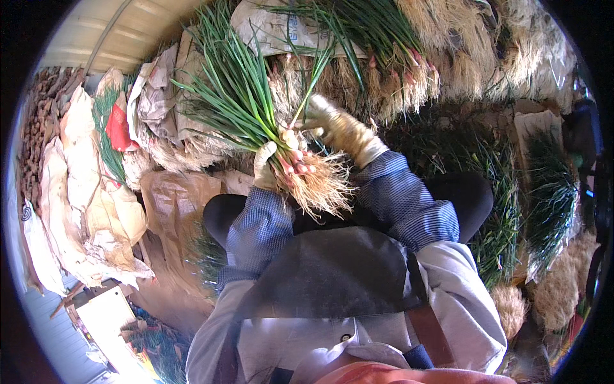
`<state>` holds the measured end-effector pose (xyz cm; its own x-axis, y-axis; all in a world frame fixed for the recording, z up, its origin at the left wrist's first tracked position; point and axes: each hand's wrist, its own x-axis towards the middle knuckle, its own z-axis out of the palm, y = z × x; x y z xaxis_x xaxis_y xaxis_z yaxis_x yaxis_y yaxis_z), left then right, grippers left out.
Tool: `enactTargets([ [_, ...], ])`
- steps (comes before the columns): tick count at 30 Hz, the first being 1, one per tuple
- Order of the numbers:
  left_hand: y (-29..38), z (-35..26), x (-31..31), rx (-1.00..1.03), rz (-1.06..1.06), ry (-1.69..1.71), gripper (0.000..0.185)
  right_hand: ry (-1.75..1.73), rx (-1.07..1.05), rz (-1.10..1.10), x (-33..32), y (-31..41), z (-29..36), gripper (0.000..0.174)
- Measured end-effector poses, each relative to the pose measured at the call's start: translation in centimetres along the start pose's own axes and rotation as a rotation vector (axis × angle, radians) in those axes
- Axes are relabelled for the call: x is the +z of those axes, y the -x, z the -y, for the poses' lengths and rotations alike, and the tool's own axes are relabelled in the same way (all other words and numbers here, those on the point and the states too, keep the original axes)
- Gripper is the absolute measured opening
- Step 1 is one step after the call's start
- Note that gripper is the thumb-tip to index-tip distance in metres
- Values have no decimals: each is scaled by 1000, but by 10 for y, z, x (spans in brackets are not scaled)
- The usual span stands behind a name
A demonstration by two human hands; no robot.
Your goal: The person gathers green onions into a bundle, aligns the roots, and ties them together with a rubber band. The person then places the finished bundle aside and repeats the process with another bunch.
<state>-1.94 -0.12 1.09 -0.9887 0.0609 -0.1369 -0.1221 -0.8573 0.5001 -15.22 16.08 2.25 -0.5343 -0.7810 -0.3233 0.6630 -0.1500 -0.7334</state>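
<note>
My left hand [265,164], in a pale work glove, grips a bunch of spring onions [252,103] near the base. Its long green leaves fan up and to the left. Pinkish-white bulbs [298,163] and pale stringy roots [319,187] hang toward my lap. A single onion stalk [311,89] leans right, apart from the other leaves. Beside that stalk and the bulbs is my right hand [343,127], gloved and slightly blurred, fingers curved toward them. Whether its fingertips pinch the stalk is unclear. Blue patterned sleeve covers [403,192] reach over both forearms.
More spring onions [383,43] lie ahead over a white woven sack [288,29], roots toward me. Loose green leaves [494,206] spread at my right, near another onion pile [551,197]. Brown paper sheets [180,201] and wrapped bundles [76,139] are at left. A dark apron [345,273] covers my lap.
</note>
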Motion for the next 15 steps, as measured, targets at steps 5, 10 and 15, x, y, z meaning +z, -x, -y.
enactTargets([
  [5, 6, 0, 16, -11, -97, -106, 53, 60, -191, -238, -23, -50, -23, 28],
  [10, 16, -6, -4, -62, -174, -152, 55, 231, -312, -451, -57, -30, 28, 25],
  [15, 15, -4, 3, -71, -187, -147, 52, 1477, 609, 134, -33, -30, 21, 36],
])
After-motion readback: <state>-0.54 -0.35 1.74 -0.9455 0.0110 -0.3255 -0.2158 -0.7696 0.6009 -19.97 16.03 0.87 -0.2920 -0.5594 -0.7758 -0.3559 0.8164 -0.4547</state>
